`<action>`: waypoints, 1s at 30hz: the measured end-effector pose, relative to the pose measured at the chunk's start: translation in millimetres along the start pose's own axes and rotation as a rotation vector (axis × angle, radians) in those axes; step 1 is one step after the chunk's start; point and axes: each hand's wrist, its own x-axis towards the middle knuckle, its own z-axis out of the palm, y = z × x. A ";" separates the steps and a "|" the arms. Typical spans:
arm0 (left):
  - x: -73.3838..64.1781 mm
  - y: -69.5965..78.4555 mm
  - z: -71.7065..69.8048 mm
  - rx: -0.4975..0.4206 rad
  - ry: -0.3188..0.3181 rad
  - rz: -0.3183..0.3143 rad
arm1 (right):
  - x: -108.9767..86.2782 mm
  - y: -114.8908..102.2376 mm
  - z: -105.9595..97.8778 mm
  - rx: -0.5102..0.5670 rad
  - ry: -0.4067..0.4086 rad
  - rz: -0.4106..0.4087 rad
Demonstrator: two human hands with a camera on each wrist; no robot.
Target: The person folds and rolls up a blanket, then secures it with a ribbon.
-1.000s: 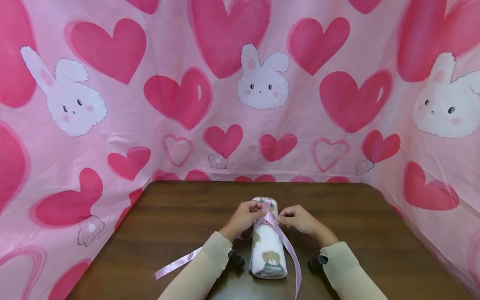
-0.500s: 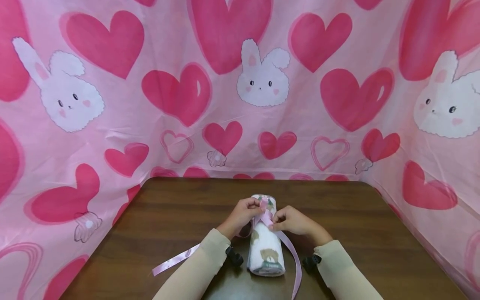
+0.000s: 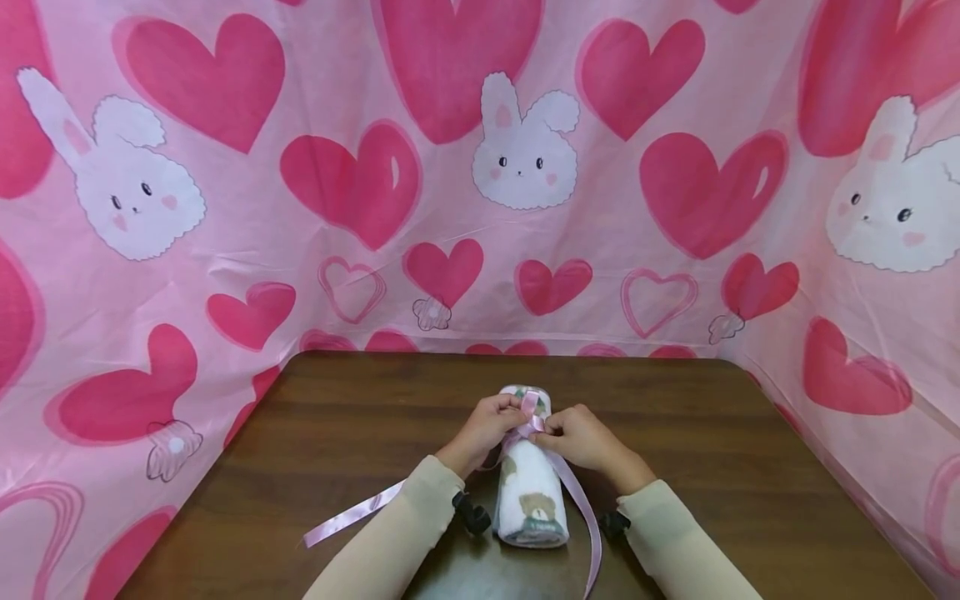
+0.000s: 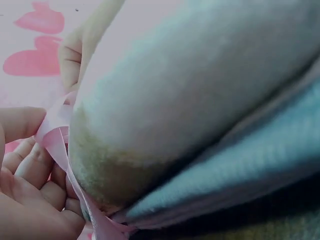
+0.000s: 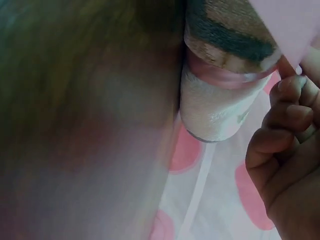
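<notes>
A rolled white towel (image 3: 531,492) with bear prints lies lengthwise on the table, a pink ribbon (image 3: 576,487) wound round its far part. On the left of the knot, my left hand (image 3: 483,432) pinches a ribbon loop between thumb and fingers; the left wrist view shows the ribbon (image 4: 56,131) at those fingertips. From the right, my right hand (image 3: 592,442) pinches ribbon by the knot, its fingers curled. In the right wrist view the ribbon band (image 5: 225,77) circles the towel (image 5: 215,107). The knot itself is partly hidden by the fingers.
One ribbon tail (image 3: 352,512) stretches left over the brown wooden table (image 3: 360,417), passing behind the left forearm. Another tail hangs along the towel's right side toward the near edge. A pink heart-and-rabbit cloth (image 3: 450,217) stands behind and beside the table.
My right hand has moved left from the towel's right side to the knot and pinches the ribbon there. My left hand keeps its hold. The head view has tilted slightly down.
</notes>
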 end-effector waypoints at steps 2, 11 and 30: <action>0.8 0.4 -0.1 0.013 0.010 0.011 | 1.0 -1.8 -0.3 -0.056 0.031 -0.051; 4.9 1.5 -0.1 0.034 0.019 -0.003 | 5.7 -7.7 -4.0 -0.218 0.099 -0.036; -2.6 -2.6 -2.2 -0.027 -0.047 0.000 | 6.4 -7.5 14.7 -0.175 0.162 -0.021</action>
